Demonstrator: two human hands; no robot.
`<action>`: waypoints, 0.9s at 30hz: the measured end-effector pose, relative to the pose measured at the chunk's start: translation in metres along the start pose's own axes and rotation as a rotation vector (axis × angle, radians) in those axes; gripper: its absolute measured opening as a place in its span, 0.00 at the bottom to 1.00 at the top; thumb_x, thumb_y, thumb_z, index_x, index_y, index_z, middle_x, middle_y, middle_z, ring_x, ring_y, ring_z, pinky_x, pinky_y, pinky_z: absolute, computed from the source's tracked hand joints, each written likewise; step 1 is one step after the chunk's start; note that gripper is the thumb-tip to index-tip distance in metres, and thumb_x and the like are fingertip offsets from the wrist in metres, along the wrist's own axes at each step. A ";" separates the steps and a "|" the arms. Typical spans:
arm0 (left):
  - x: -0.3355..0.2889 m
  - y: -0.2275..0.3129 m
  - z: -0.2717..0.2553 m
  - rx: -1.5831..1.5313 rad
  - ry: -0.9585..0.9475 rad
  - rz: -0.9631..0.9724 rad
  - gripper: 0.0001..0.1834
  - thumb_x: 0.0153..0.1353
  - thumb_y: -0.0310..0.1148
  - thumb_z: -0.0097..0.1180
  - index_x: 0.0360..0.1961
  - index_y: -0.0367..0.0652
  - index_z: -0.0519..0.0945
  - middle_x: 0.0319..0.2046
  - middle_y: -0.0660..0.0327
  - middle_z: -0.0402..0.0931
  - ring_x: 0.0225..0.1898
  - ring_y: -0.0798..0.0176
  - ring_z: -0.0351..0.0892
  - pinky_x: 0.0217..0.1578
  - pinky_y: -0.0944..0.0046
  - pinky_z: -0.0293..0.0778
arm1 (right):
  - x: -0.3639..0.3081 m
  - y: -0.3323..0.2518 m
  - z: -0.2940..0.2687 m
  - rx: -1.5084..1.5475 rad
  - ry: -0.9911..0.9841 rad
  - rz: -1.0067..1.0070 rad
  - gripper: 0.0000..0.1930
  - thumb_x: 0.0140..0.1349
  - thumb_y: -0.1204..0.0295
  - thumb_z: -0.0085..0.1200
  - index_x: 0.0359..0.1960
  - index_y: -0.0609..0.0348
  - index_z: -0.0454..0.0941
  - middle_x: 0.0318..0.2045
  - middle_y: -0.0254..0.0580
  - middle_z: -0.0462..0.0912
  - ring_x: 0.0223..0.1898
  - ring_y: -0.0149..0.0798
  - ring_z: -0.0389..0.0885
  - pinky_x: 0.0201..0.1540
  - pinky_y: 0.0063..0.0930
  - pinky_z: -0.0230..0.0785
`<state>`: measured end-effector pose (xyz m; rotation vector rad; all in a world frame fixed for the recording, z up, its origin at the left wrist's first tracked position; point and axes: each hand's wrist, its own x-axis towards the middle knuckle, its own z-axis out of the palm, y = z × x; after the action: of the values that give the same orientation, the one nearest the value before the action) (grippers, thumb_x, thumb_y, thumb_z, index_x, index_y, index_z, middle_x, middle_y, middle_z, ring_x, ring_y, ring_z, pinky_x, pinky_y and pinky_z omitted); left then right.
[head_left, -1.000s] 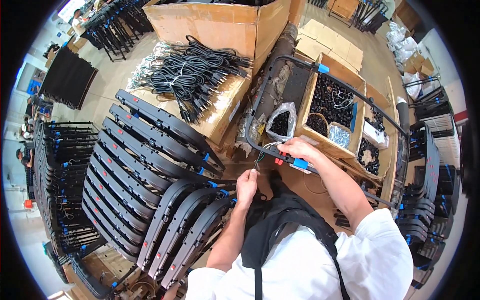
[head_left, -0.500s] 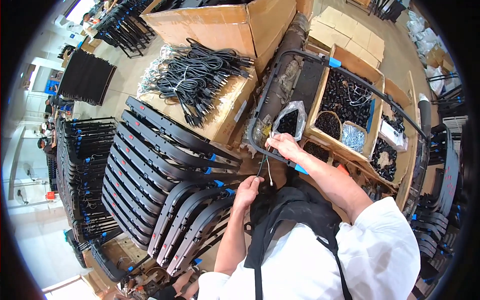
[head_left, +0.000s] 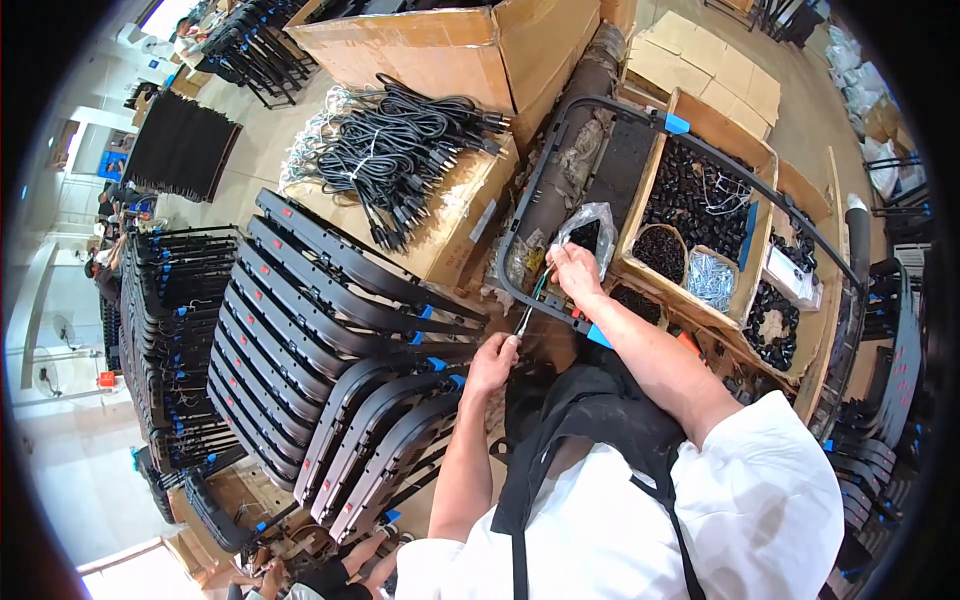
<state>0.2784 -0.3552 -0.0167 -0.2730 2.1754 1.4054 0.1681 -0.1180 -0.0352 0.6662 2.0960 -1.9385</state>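
Note:
A black tubular frame (head_left: 522, 215) with blue wrappings lies across the bench in front of me. At its near corner my right hand (head_left: 575, 272) is closed in a pinch on thin wires (head_left: 541, 289), which look green and white. Below it, my left hand (head_left: 490, 364) pinches the lower end of the wires, thumb against the fingers. The wires run taut between both hands, past the frame's near bar. What lies inside each pinch is too small to see. A clear plastic bag of black parts (head_left: 587, 236) sits just beyond my right hand.
Cardboard trays hold black clips (head_left: 690, 195) and silver screws (head_left: 711, 280). Bundled black power cords (head_left: 400, 150) lie on a carton at the left. Stacked black panels with legs (head_left: 270, 340) crowd my left side. Other people work at the far left and lower left.
My right hand has moved slightly up and right, and my left hand slightly up. The white wire that hung loose with its connector now runs between my hands.

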 end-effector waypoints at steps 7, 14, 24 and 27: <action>0.009 0.021 0.013 -0.013 0.083 0.245 0.18 0.80 0.42 0.50 0.50 0.38 0.84 0.35 0.63 0.82 0.38 0.71 0.79 0.44 0.66 0.77 | 0.033 -0.009 -0.013 0.421 0.287 -0.033 0.16 0.81 0.62 0.47 0.38 0.59 0.79 0.22 0.34 0.78 0.16 0.28 0.75 0.16 0.24 0.66; 0.043 0.028 0.029 -0.294 -0.002 0.066 0.11 0.79 0.35 0.52 0.46 0.36 0.79 0.35 0.63 0.80 0.35 0.70 0.77 0.39 0.65 0.77 | 0.057 -0.064 -0.053 0.264 0.097 -0.100 0.20 0.76 0.59 0.55 0.56 0.65 0.82 0.36 0.37 0.85 0.28 0.28 0.81 0.27 0.24 0.73; 0.042 0.031 0.033 -0.373 -0.016 0.045 0.10 0.79 0.34 0.53 0.44 0.37 0.79 0.33 0.63 0.80 0.32 0.70 0.75 0.37 0.67 0.76 | 0.016 -0.012 -0.017 -0.037 -0.288 0.093 0.21 0.73 0.52 0.58 0.35 0.60 0.84 0.23 0.31 0.79 0.18 0.26 0.72 0.20 0.25 0.62; 0.042 0.025 0.029 -0.443 -0.078 0.059 0.10 0.78 0.33 0.54 0.46 0.36 0.78 0.35 0.62 0.81 0.34 0.69 0.77 0.39 0.66 0.77 | 0.023 -0.021 -0.003 -0.166 -0.108 -0.077 0.20 0.72 0.56 0.58 0.28 0.61 0.81 0.20 0.36 0.80 0.22 0.33 0.78 0.28 0.34 0.69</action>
<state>0.2411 -0.3135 -0.0284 -0.3079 1.8027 1.8914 0.1388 -0.1112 -0.0268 0.4447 2.2139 -1.7697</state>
